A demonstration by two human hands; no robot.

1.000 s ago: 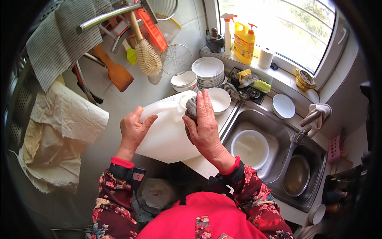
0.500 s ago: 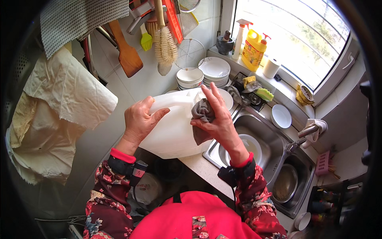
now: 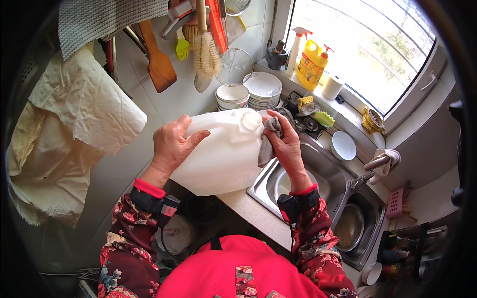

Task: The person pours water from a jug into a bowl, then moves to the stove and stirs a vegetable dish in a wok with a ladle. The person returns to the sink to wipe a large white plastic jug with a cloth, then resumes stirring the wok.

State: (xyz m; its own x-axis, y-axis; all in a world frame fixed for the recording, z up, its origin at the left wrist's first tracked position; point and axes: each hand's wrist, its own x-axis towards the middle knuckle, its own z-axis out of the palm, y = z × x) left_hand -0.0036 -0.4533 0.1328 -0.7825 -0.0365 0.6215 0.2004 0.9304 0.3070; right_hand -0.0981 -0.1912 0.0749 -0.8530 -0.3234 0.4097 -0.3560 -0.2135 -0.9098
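Note:
A large white plastic jug (image 3: 223, 154) is held up over the left end of the sink counter, its capped neck pointing toward the window. My left hand (image 3: 171, 144) grips the jug's base end. My right hand (image 3: 285, 144) presses a grey cloth (image 3: 267, 141) against the jug's side just below the cap. Both forearms come up from the lower edge in red floral sleeves.
A steel double sink (image 3: 318, 188) lies to the right with a white plate (image 3: 283, 184) in the near basin and a pan (image 3: 348, 226) in the other. Stacked white bowls (image 3: 232, 95) and plates (image 3: 263, 87) stand behind. Brushes, a wooden spatula (image 3: 159, 64) and cloths hang on the wall; bottles line the windowsill.
The jug has been turned and lifted so its cap faces the window. My right hand with the cloth slid from the top of the jug to its side near the neck.

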